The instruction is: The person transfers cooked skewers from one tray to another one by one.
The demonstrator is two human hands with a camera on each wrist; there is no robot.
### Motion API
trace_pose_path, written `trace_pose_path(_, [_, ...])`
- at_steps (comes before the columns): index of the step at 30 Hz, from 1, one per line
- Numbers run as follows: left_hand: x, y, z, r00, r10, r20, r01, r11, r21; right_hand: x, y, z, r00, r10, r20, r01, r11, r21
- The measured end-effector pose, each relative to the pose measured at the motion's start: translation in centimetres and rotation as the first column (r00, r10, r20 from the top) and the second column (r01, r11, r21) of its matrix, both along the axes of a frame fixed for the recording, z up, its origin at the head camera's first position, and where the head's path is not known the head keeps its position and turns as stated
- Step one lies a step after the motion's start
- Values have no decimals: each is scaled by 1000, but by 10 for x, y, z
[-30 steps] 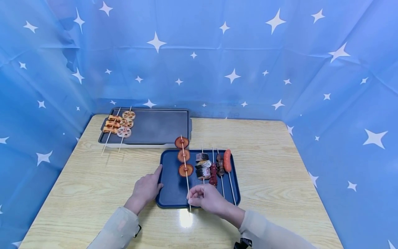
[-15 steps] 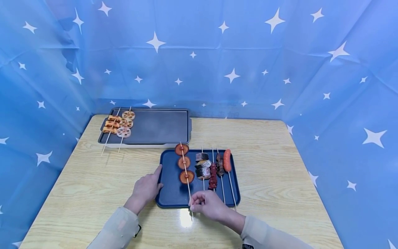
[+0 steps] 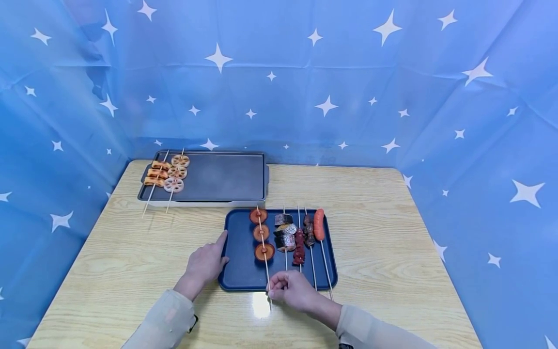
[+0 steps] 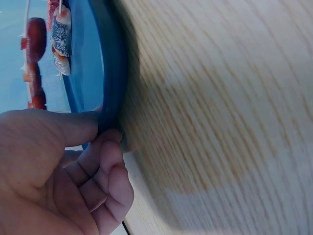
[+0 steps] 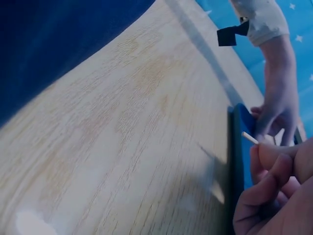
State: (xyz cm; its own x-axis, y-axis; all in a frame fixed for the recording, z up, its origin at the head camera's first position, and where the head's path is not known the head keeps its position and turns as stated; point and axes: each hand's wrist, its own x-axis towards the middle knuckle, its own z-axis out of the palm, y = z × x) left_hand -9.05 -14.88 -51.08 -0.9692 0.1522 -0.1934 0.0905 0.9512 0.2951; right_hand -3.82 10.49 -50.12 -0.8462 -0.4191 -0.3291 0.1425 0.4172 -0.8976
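Observation:
Between thumb and fingers, the right hand point(image 3: 294, 291) pinches the lower stick of a skewer with three round reddish-brown slices point(image 3: 261, 233), held over the blue tray point(image 3: 240, 278). The stick's end pokes out beyond the fingers of the right hand point(image 5: 274, 186) in the right wrist view. At the tray's left edge is the left hand point(image 3: 205, 264); the left wrist view shows the left hand point(image 4: 73, 171) with its thumb on the rim and curled fingers against the outer side. Right of the slices lies a fish-like skewer point(image 3: 285, 237).
Also on the tray are a dark red skewer point(image 3: 299, 247), a brown meat skewer point(image 3: 308, 230) and a sausage skewer point(image 3: 319, 225). Behind to the left, a grey griddle point(image 3: 222, 177) bears a yellow-brown skewer point(image 3: 157, 173) and a lotus-root skewer point(image 3: 177, 172). A blue star-patterned curtain point(image 3: 279, 87) surrounds the table.
The right hand has brought the round-slice skewer toward the person and slightly right, so its top slice is no longer at the griddle's front edge. The left hand has stayed in place.

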Motion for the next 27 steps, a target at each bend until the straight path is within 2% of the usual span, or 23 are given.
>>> trace_pose_path(19, [1,0,0,1000,2,-5,-2,1000,13,-5,-4,-5,989,-96,109,98,995,-10])
trace_pose_path(27, [1,-1,0,1000,1,-5,-1,1000,16,-8,-10,0,978,-129,162,129,992,13])
